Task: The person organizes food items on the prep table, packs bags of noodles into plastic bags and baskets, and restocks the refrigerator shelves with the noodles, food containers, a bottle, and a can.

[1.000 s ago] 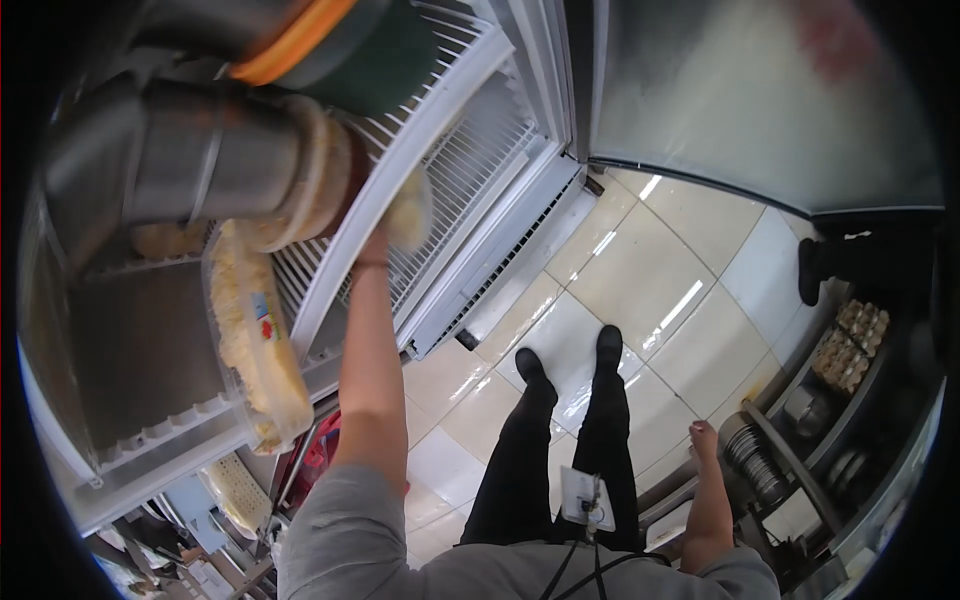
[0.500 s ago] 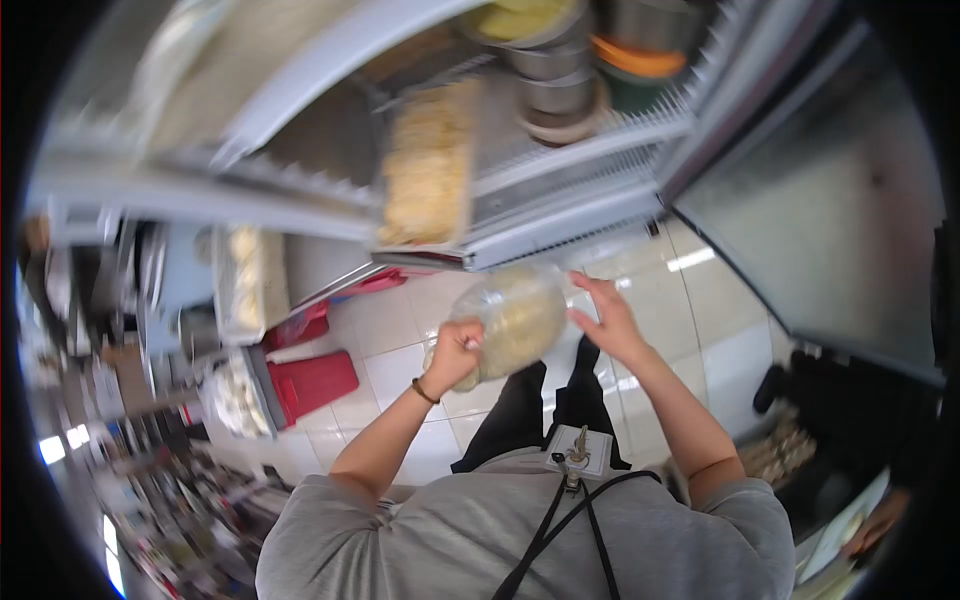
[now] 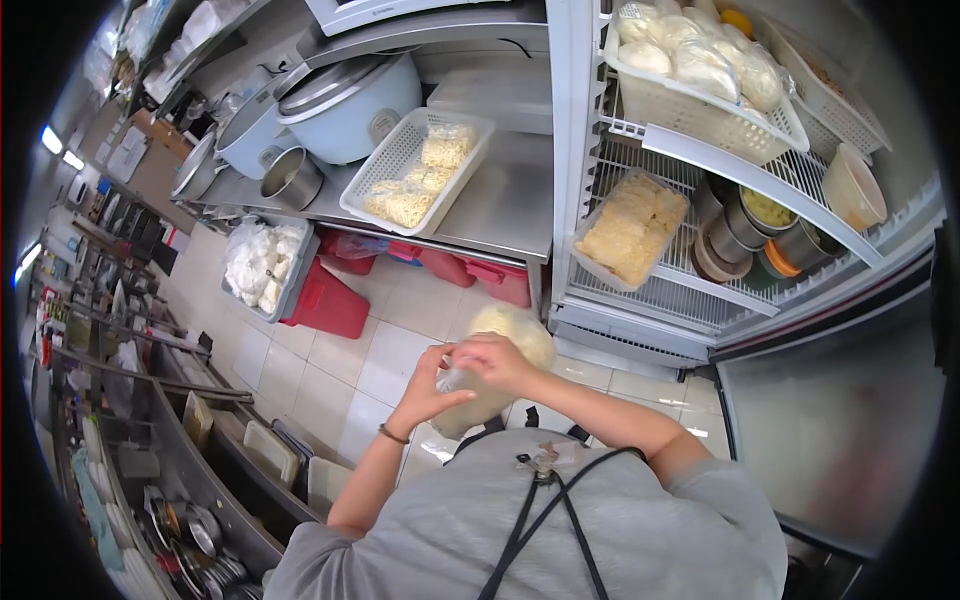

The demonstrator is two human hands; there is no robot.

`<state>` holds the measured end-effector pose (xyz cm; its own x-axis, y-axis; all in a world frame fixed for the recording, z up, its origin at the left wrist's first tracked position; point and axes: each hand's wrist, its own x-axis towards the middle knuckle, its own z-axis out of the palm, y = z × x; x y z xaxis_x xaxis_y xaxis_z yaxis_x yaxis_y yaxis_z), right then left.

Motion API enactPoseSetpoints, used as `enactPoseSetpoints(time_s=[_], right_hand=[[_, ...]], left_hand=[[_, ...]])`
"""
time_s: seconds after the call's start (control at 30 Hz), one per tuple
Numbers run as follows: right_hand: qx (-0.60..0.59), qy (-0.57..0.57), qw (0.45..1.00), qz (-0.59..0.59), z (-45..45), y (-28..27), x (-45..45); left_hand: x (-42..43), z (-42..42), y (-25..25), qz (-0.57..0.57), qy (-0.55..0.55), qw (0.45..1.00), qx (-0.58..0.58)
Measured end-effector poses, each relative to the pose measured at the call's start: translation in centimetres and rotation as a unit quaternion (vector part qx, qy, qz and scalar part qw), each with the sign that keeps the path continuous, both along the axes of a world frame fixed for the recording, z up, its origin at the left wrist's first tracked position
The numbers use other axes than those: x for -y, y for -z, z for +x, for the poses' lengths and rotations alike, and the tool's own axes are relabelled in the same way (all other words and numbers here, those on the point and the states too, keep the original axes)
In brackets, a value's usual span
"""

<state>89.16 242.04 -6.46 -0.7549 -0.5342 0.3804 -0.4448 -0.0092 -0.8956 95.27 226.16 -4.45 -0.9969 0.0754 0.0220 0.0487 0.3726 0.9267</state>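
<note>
A clear plastic bag (image 3: 528, 335) with pale, cream-coloured food hangs in front of my body, above the floor. What the food is, I cannot make out. My right hand (image 3: 497, 362) has its fingers curled over the bag's gathered plastic. Across from it, my left hand (image 3: 425, 388) curves around the same loose plastic, thumb below and fingers above. The fingertips of both hands meet near the bag's neck, and part of the plastic is hidden behind them.
On my right the fridge door (image 3: 820, 430) stands open; shelves hold a tub of yellowish food (image 3: 632, 232), metal pots and a basket of white bags (image 3: 705, 75). Left, a steel counter (image 3: 515, 185) carries a noodle basket (image 3: 465, 195) and rice cookers (image 3: 350, 105). Red bins (image 3: 335, 300) stand below.
My view has swung left, away from the fridge. My right hand, open and apart from the bag before, is now on its plastic beside my left hand. The left fist has loosened into a curve.
</note>
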Motion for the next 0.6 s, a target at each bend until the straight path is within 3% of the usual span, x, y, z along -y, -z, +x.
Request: enactPoseSetpoints(time_s=[0.03, 0.07, 0.1, 0.17, 0.2, 0.27, 0.3, 0.33, 0.4, 0.47, 0.6], right_hand=[[-0.108, -0.032, 0.993, 0.036, -0.4, -0.8, 1.6], [-0.104, -0.02, 0.994, 0.042, -1.1, -1.3, 2.9], [-0.114, -0.001, 0.993, 0.034, -2.1, -1.9, 4.0], [-0.128, 0.019, 0.991, 0.033, -4.1, -3.0, 5.5], [-0.126, 0.037, 0.991, 0.037, -5.1, -3.5, 5.6], [-0.135, 0.133, 0.98, 0.066, -5.7, -5.1, 5.5], [-0.145, 0.212, 0.962, 0.092, -5.8, -6.0, 5.3], [-0.146, 0.216, 0.961, 0.094, -6.1, -5.6, 5.1], [-0.032, 0.332, 0.943, -0.015, -6.6, -4.3, 4.4], [-0.028, 0.353, 0.935, 0.011, -6.5, -4.6, 3.8], [-0.015, 0.389, 0.921, 0.027, -8.3, -5.9, 3.6]], left_hand=[[0.9, -0.7, 1.5, -0.093, -0.015, 0.994, -0.054], [1.8, -1.1, 2.8, -0.185, -0.028, 0.976, -0.109], [2.2, -1.7, 2.5, -0.178, -0.017, 0.978, -0.11], [2.6, -3.6, 0.9, 0.047, -0.094, 0.989, 0.099], [2.9, -4.6, 0.4, 0.052, -0.092, 0.99, 0.098], [3.6, -6.9, -0.7, 0.327, -0.067, 0.923, 0.192], [3.6, -7.9, -2.2, 0.329, -0.064, 0.923, 0.191], [3.4, -8.7, -4.1, 0.358, -0.027, 0.914, 0.192], [3.3, -11.3, -5.0, 0.387, 0.016, 0.9, 0.199], [3.0, -14.2, -4.2, 0.388, 0.17, 0.873, 0.241], [2.2, -20.5, -6.8, 0.406, 0.192, 0.865, 0.225]])
